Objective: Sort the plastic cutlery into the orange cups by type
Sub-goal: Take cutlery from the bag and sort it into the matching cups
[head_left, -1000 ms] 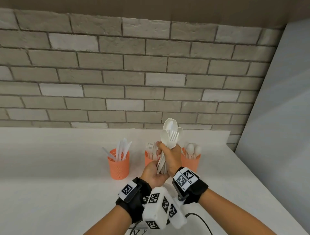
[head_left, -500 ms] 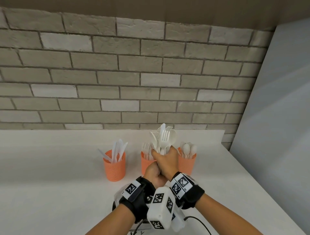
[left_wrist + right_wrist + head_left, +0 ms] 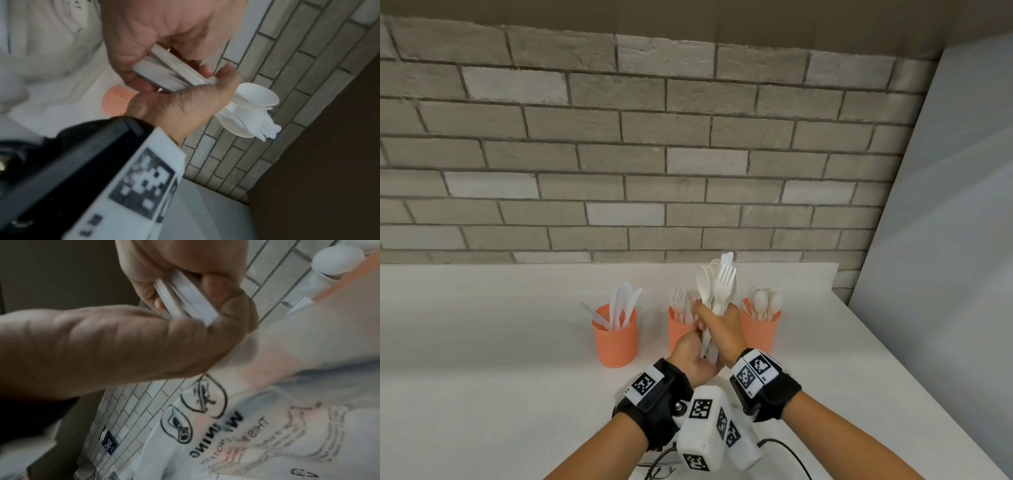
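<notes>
I hold a bundle of white plastic cutlery (image 3: pixel 717 287) upright, with spoons, forks and a knife tip fanned out at the top. My right hand (image 3: pixel 724 329) grips the handles just below the heads. Beneath it, my left hand (image 3: pixel 693 356) pinches the handle ends (image 3: pixel 164 73). Three orange mesh cups stand behind the hands: a knife cup (image 3: pixel 615 337) on the left, a fork cup (image 3: pixel 677 330) partly hidden in the middle, and a spoon cup (image 3: pixel 760 332) on the right. In the left wrist view the bundle's heads (image 3: pixel 252 116) stick out past my right hand (image 3: pixel 185 105).
The white table (image 3: pixel 482 359) ends at a brick wall (image 3: pixel 654 154) behind the cups, and a grey panel (image 3: pixel 945 274) stands to the right. A clear plastic bag with warning print (image 3: pixel 226 418) and a black cable (image 3: pixel 787 448) lie under my wrists.
Both hands have kept the bundle in front of the middle cup. It dipped a little, then rose again, and the heads are fanned differently, with a fork now facing me.
</notes>
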Tool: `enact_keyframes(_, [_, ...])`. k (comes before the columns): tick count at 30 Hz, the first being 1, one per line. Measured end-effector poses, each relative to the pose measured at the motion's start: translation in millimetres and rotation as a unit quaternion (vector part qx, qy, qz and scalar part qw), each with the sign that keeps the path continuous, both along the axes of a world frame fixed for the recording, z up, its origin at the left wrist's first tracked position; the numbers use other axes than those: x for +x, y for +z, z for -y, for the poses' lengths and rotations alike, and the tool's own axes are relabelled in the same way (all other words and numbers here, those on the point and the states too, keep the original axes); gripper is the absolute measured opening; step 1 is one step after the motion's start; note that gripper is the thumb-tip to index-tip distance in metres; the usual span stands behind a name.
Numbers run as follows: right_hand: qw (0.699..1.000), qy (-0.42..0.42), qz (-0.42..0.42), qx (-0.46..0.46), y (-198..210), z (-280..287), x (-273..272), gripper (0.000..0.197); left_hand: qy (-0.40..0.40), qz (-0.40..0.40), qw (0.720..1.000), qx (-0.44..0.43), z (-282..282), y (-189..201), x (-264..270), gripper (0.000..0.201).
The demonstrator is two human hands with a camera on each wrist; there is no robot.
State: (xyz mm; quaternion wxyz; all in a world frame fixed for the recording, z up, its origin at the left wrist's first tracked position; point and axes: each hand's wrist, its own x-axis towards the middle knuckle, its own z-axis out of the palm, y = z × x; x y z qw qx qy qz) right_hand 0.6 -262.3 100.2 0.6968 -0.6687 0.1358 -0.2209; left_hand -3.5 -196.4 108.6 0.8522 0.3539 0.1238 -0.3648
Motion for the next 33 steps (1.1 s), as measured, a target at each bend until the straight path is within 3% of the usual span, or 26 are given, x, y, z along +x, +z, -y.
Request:
enact_keyframes(3, [0.998, -0.042, 0.018, -0.050, -1, 4, 4, 0.013, -0.046, 0.065, 0.991, 0.103, -4, -9, 4, 0.025])
enact_keyframes(7, [0.983, -0.076, 0.034, -0.162, 1, 16, 4, 0.008, -0.008, 0.239, 0.946, 0.218, -11, -1, 19, 0.017])
enact_keyframes(12, [0.975, -0.069, -0.004, -0.212, -3, 31, 0, 0.010, 0.108, 0.429, 0.868, 0.225, -27, 34, 36, 0.014])
enact_keyframes(18, [0.974, -0.015, -0.015, -0.225, -11, 33, 1, 0.012, 0.073, 0.518, 0.809, 0.268, -28, 49, 50, 0.020])
enact_keyframes(28, [0.973, 0.063, -0.039, -0.219, -10, 37, -4, 0.020, 0.034, 0.512, 0.813, 0.277, -23, 45, 60, 0.013])
enact_keyframes(33, [0.971, 0.079, -0.058, -0.218, -4, 41, -10, 0.027, 0.078, 0.489, 0.831, 0.254, -20, 46, 68, 0.017])
